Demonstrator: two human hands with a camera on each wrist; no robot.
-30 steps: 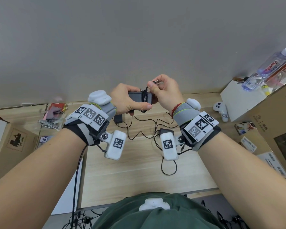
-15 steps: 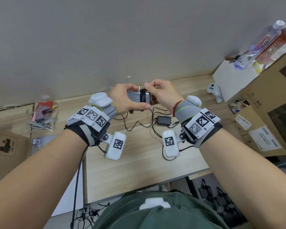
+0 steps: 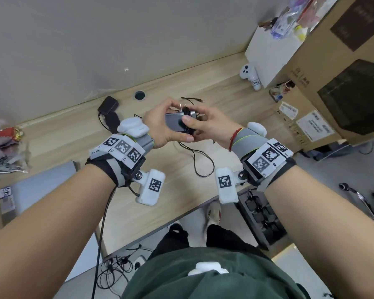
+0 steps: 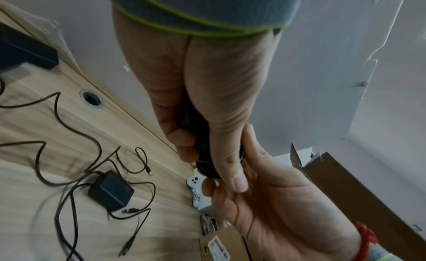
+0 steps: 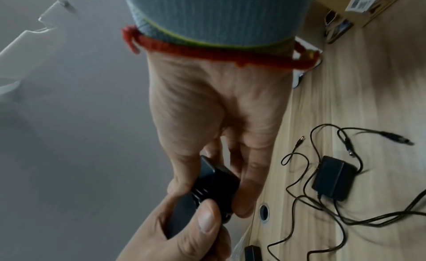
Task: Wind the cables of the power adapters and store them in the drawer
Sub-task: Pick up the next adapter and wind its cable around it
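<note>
1. One black power adapter [image 3: 175, 124], held above the worktop [image 3: 175, 190] between both hands; cable [image 3: 188, 121] wound round its middle, two metal prongs pointing up.
2. Left hand [image 3: 160, 126]: fingers curled round the adapter's left end.
3. Right hand [image 3: 209, 126]: thumb and fingers pinching the wound cable against the body.
4. Two further adapters counted on the worktop: one [image 4: 110, 190] beneath the hands among loose cable, one [image 3: 108, 105] far left near the wall.
5. One white controller [image 3: 249, 75], far right.
</note>
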